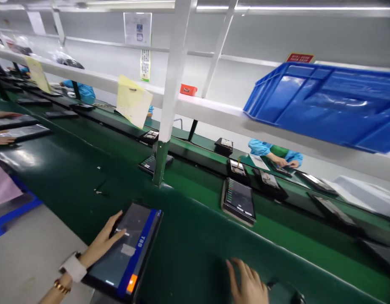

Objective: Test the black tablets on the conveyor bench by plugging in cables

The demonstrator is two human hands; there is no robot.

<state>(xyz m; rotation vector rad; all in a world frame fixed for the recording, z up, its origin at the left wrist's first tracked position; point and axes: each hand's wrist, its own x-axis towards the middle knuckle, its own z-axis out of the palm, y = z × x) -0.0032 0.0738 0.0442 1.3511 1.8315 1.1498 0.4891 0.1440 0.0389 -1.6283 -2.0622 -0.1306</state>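
Nearest my feed, the person's right hand [248,282] comes in at the bottom edge, fingers spread and open, holding nothing I can see. Just beside it sits a dark object [282,292], cut off by the frame, so I can't say what it is. The person's left hand [101,238] reaches in from the lower left, with a white wristband [73,267] and a gold bracelet [62,287] on the arm below it. Its fingers lie open across the screen of a tablet [118,253] and, as far as I can tell, do not close around it. That tablet has a blue frame printed T80 and an orange patch [132,283] near its lower end. It sits at an angle at the near edge of a green conveyor belt [188,249], beside a grey worktop [30,253].

More dark tablets lie along the belt, and the closest of these [238,202] shows a lit screen. A white post [171,84] rises from the belt to a white shelf [214,112] overhead. A blue plastic crate [321,105] and a small red box [188,89] sit on that shelf, and a yellow paper tag [133,101] hangs from its edge. Across the belt, a co-worker in blue sleeves [260,147] has both hands on another tablet [280,168]. At far left, another person's hands [3,137] rest near a further tablet [22,133].
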